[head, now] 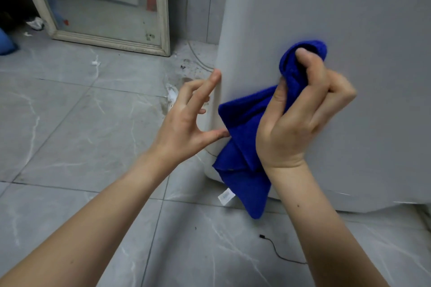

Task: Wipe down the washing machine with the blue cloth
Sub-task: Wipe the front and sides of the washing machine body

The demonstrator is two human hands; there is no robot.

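1. The blue cloth [245, 128] is held bunched in the right hand [300, 112], whose fingers are closed around its upper part; the top fold is pressed against the white side panel of the washing machine [349, 18], and the rest hangs loose below the wrist, with a small white label [225, 196] at its edge

2. The left hand [186, 119] is spread open and nothing is gripped by it; a fingertip is laid on the rounded corner of the machine, and the thumb is just touching the hanging edge of the cloth

3. It is judged that the step in hand is the wiping of the lower side panel, near the floor [81, 123]

4. A flatter pad should be made of the cloth, so that more of it is laid on the panel than only the small fold above the right fingers

5. The loose tail could be gathered up by the left hand, because it hangs close to the floor, where dust and dark debris [186, 65] are seen beyond the left hand

6. Even pressure and overlapping strokes are advised, from above the right hand down to the bottom edge

7. The rounded corner beside the left hand should not be forgotten
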